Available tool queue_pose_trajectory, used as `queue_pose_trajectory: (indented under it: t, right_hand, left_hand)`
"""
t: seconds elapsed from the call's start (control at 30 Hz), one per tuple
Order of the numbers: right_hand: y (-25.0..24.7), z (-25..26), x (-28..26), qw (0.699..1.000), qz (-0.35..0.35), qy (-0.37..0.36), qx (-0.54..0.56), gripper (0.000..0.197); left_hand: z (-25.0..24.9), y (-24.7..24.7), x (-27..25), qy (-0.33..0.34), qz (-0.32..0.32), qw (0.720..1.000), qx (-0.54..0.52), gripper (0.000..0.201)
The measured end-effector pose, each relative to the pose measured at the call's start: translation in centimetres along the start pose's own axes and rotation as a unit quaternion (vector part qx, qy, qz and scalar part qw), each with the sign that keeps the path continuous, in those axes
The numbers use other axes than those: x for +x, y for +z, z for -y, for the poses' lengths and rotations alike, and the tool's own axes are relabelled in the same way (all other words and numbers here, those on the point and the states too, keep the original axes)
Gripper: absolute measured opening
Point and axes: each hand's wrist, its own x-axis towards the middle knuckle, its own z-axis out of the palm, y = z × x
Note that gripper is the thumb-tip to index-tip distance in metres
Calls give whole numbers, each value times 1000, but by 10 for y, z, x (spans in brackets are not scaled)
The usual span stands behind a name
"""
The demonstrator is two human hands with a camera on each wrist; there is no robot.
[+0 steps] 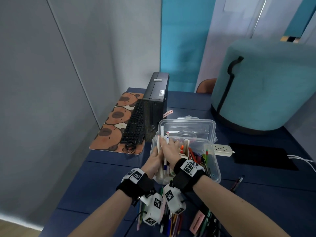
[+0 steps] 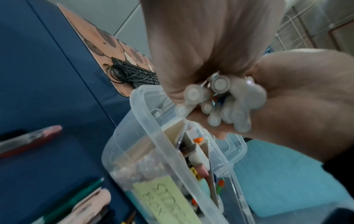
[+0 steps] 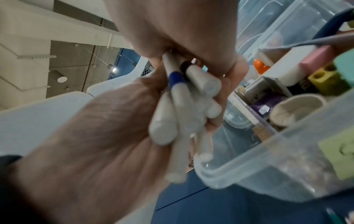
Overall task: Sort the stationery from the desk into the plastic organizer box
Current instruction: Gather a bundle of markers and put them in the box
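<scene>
Pens (image 1: 162,151) are gripped as one bundle by both hands over the left end of the box (image 1: 215,170): left hand (image 1: 153,159) curled round them from the left, right hand (image 1: 171,149) wrapped over from the right. The bundle is held upright-ish, tips above the box rim and lower ends down at the left compartment; contact with the floor of it cannot be told.

Edges: the box's left wall is just beside the left hand. Its lid (image 1: 188,127) is lying open behind it, near the PC tower (image 1: 156,100). Open desk (image 1: 102,177) is seen left of the box. More pens (image 1: 171,221) are lying on the desk under the wrists, and one pen (image 1: 237,183) right of the box.

Left wrist view only: pen butt ends (image 2: 220,83) are shown clamped between both hands, and a green label (image 2: 168,201) on the box front. Right wrist view only: a blue band (image 3: 176,78) on one pen, and dividers with erasers (image 3: 316,59) and small items inside the box.
</scene>
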Motion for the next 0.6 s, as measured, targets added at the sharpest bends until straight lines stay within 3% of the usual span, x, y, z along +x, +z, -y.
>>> queue_pose_trajectory:
  t: [0.1, 0.23, 0.33, 0.4, 0.6]
  right_hand:
    - [-3, 12, 16, 1000, 23, 0, 4, 51]
    - [-4, 21, 35, 994, 61, 2, 93, 35]
    - [-6, 16, 41, 992, 55, 28, 114, 48]
    - [1, 6, 44, 988, 51, 20, 146, 52]
    - [20, -22, 53, 987, 40, 57, 144, 11]
  left_hand:
    - [-13, -3, 16, 16, 15, 1000, 11, 45]
    - [-33, -8, 38, 8, 0, 1000, 23, 46]
    - [-27, -17, 54, -21, -23, 999, 10, 55]
    - [-20, -17, 56, -35, -35, 999, -1, 51]
    - [-5, -3, 47, -78, -39, 994, 58, 46]
